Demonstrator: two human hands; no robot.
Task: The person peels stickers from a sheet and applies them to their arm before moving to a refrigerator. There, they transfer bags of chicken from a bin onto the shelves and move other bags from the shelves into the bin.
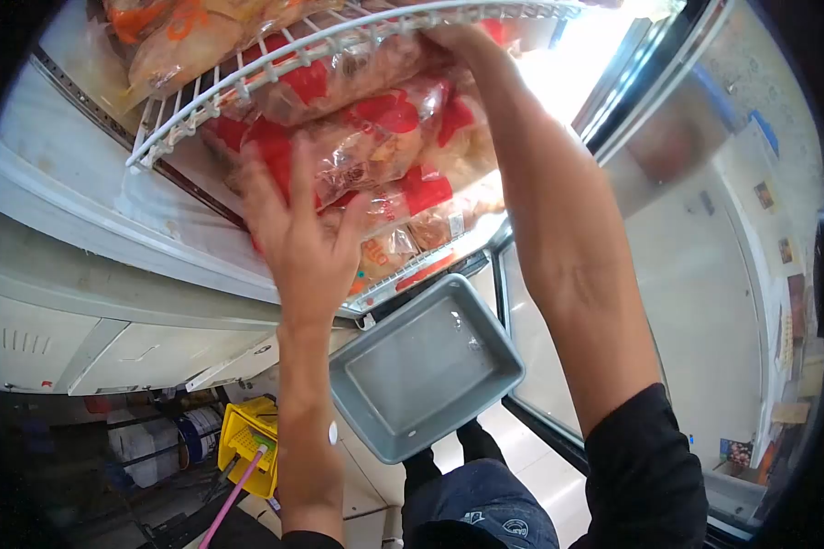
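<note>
My left hand (307,238) is raised at the front of a stack of clear plastic bags of raw meat with red labels (362,146), fingers spread against the nearest bag and slightly blurred. Above it, my right hand (450,38) reaches in under the white wire shelf (275,62), at the upper bags; its fingers are hidden. The bags lie on one another inside a lit display fridge. More bagged meat (188,41) rests on top of the wire shelf. Below the bags is a grey plastic tub (502,334), just in front of my legs.
The fridge's glass door (696,274) stands open on my right, beside my right arm. White cabinet panels (156,357) run along the lower left. A yellow mop bucket (238,435) with a pink handle (233,499) stands on the tiled floor at the left.
</note>
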